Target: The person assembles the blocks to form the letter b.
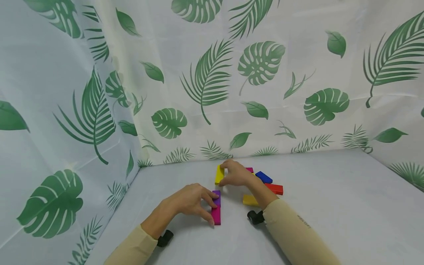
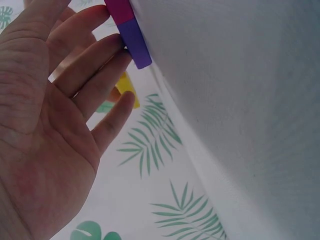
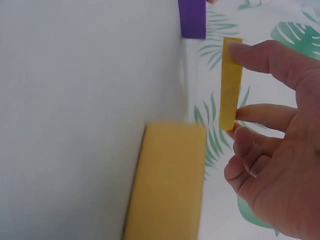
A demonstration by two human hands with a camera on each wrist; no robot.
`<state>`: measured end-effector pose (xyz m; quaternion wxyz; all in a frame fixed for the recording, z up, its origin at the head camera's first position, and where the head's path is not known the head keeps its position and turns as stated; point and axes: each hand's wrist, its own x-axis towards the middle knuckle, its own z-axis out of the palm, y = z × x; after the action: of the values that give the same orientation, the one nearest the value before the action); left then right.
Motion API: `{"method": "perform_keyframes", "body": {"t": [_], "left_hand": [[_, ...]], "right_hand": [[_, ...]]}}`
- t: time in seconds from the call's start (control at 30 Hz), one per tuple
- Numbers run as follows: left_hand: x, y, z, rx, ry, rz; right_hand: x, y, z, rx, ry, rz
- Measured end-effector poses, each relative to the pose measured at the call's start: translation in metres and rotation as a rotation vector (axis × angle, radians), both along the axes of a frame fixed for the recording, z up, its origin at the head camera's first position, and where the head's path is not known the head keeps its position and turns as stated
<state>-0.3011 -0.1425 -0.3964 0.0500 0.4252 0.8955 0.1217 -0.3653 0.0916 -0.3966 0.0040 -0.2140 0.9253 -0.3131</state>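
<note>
A purple block (image 1: 216, 198) and a magenta block (image 1: 216, 215) lie end to end on the white table, with the magenta one nearer me. My left hand (image 1: 193, 200) rests against their left side, thumb by the magenta block's near end and fingers fairly straight. In the left wrist view, fingertips touch the magenta and purple blocks (image 2: 134, 42). Farther back, my right hand (image 1: 236, 173) pinches a yellow block (image 1: 219, 175) lengthwise. The right wrist view has the thumb on one end of this yellow block (image 3: 230, 82) and fingers at the other.
Right of my right hand, several blocks lie loosely together: blue (image 1: 264, 177), red (image 1: 274, 189), and another magenta one (image 1: 250, 169). An orange-yellow block (image 1: 250, 200) lies beside the right forearm. A leaf-patterned curtain (image 1: 212, 81) hangs behind the table, with another at the left.
</note>
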Motion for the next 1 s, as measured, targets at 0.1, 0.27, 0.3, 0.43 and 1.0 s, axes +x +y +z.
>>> {"method": "perform_keyframes", "body": {"t": [0.1,0.27,0.3,0.43,1.0], "left_hand": [[0.0004,0.0005,0.0007,0.001,0.003,-0.002],[0.0007,0.001,0.0014,-0.005,-0.006,0.005],[0.0006,0.001,0.0013,-0.005,-0.013,0.01],[0.0002,0.001,0.0007,-0.007,-0.04,0.029],[-0.0016,0.0012,0.0001,-0.003,-0.071,0.032]], "right_hand": [[0.0,-0.0031,-0.0014,0.001,-0.005,0.005],[0.0037,-0.0054,-0.0011,-0.013,-0.044,-0.004],[0.0041,-0.0056,-0.0013,-0.015,-0.05,-0.005],[0.0055,-0.007,-0.003,-0.023,-0.07,-0.004],[0.0066,-0.009,-0.0079,-0.012,-0.088,0.013]]}}
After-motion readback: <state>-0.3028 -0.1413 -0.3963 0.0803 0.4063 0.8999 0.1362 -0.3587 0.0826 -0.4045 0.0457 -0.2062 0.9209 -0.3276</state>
